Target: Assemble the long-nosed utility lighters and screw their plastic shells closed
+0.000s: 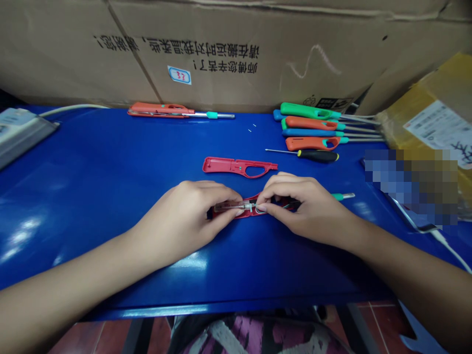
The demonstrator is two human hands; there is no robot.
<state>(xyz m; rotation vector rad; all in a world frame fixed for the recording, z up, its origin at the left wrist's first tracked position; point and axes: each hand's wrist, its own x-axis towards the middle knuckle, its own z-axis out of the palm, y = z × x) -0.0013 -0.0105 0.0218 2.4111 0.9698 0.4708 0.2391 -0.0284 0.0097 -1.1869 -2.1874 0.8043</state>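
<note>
On the blue table (110,196) lies an opened red long-nose lighter (246,210), its metal tube with a teal collar (342,196) pointing right. My left hand (191,216) is closed on its left half, fingers pinching the clear fuel tank inside the shell. My right hand (298,204) is closed on the middle of the lighter, fingertips pinching small inner parts and thin wires. Just behind the hands lies the loose red half-shell cover (239,166), untouched.
A black-handled screwdriver (313,155) lies behind the right hand. Several assembled lighters (313,125) are stacked at back right, one more orange lighter (173,110) at back centre. Cardboard boxes (236,44) wall the back. A grey box (18,132) sits far left, a yellow parcel (431,113) right.
</note>
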